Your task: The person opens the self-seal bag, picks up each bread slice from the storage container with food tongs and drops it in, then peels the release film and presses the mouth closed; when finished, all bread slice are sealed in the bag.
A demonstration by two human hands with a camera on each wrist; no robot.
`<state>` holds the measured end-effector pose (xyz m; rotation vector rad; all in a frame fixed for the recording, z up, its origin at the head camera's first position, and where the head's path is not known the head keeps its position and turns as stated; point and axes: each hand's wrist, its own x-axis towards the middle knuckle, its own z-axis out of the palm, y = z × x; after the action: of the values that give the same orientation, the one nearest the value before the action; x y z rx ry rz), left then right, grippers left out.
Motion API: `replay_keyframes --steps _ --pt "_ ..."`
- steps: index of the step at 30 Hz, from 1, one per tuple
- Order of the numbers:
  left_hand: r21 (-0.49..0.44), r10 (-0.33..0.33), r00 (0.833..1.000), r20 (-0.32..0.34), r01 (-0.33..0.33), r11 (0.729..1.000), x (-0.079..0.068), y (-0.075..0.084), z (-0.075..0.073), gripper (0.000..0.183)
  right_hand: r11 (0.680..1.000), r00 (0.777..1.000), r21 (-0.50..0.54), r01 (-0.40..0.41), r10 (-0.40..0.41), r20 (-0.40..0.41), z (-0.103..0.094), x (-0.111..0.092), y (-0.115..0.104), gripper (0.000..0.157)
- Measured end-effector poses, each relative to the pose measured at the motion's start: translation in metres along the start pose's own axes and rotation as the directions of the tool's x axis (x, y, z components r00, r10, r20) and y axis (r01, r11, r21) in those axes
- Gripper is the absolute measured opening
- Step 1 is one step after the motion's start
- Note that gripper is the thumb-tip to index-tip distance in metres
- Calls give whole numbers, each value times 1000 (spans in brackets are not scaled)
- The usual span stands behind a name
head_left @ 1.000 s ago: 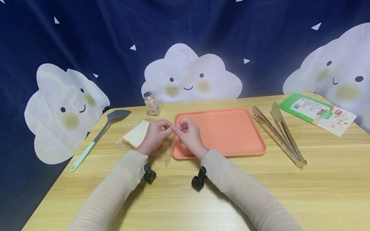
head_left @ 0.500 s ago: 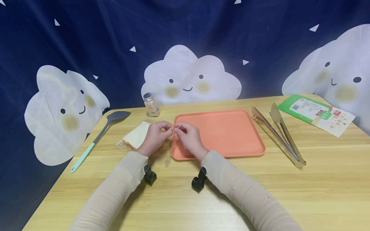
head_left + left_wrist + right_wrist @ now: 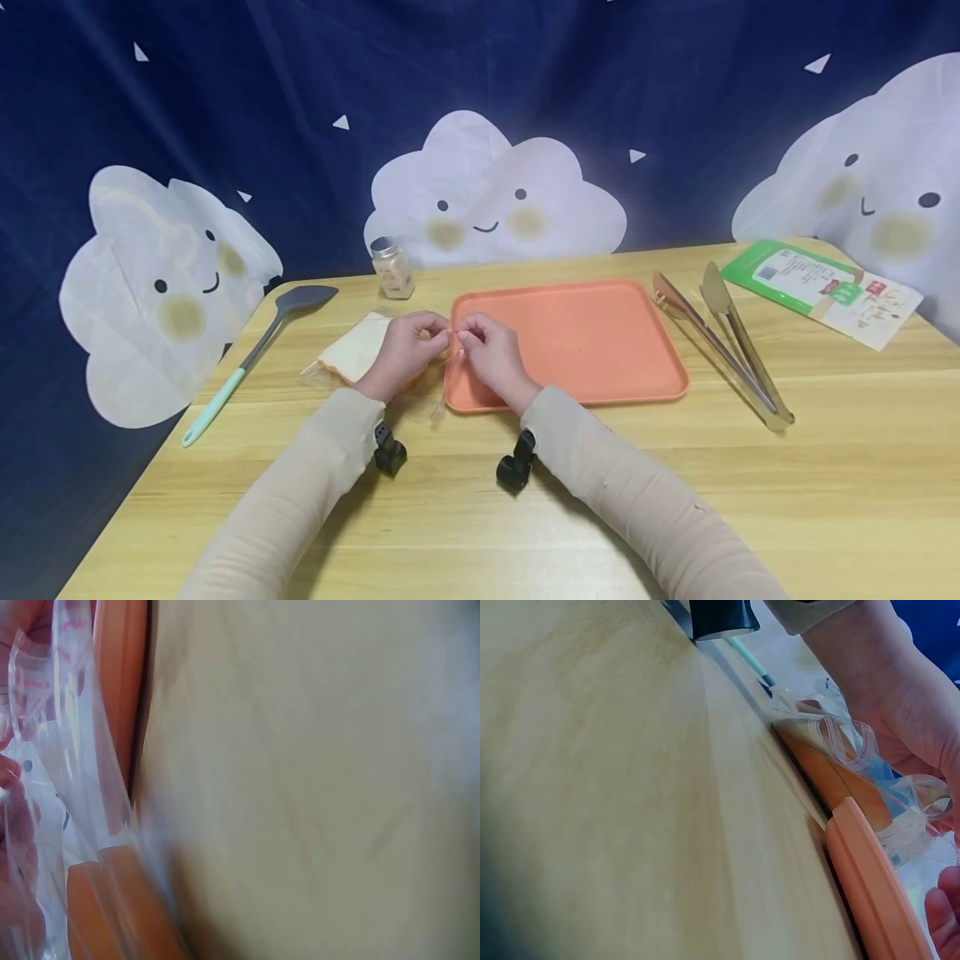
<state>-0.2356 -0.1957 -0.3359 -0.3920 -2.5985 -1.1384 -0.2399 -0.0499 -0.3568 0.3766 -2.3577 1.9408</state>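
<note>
My left hand (image 3: pixel 405 348) and right hand (image 3: pixel 491 354) meet fingertip to fingertip over the left edge of the orange tray (image 3: pixel 577 346). Between thumb and fingers, each pinches the clear plastic bag (image 3: pixel 75 742) at its end. Sliced bread with a brown crust (image 3: pixel 354 346) lies inside, on the table left of the tray, partly hidden behind my left hand. In the right wrist view, the crumpled film hangs below my left hand, while a few right-hand fingertips (image 3: pixel 946 907) show at the lower right edge.
A grey spatula with a mint handle (image 3: pixel 258 358) lies at the left. Behind the bread stands a small seasoning jar (image 3: pixel 393 271). Metal tongs (image 3: pixel 727 350) rest right of the tray, and a green and white packet (image 3: pixel 821 287) lies at the back right.
Both hands stay nearly in place; the right fingertips have shifted slightly at the bag's end, and the film below them now hangs over the tray's left edge.
</note>
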Motion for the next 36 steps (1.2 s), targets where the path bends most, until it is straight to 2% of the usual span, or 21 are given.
replay_keyframes --steps 4,13,19,24,28,31,36 --pt "-10 -6 1000 6 6 1000 1 2 -1 8 999 1000 47 -26 25 14 1 0 0 3" --pt "-23 -19 1000 0 19 1000 3 2 -1 9 999 1000 38 -25 25 14 0 -2 -3 4" --pt "-83 -107 993 -47 102 991 5 1 -6 10 1000 1000 -15 25 -25 -7 -4 -5 -3 6" --pt "-63 -120 992 -39 117 991 8 3 -12 14 1000 1000 10 -10 10 17 -11 -8 -3 7" --pt "-146 -187 978 -91 173 974 12 8 -21 15 999 999 24 -22 20 48 -16 -11 -4 6" --pt "-192 -215 965 -149 185 964 14 11 -29 14 999 998 34 -34 32 57 -20 -13 -3 6" --pt "-191 -222 955 -194 186 964 19 16 -40 14 996 996 52 -71 68 62 -27 -16 -2 5"
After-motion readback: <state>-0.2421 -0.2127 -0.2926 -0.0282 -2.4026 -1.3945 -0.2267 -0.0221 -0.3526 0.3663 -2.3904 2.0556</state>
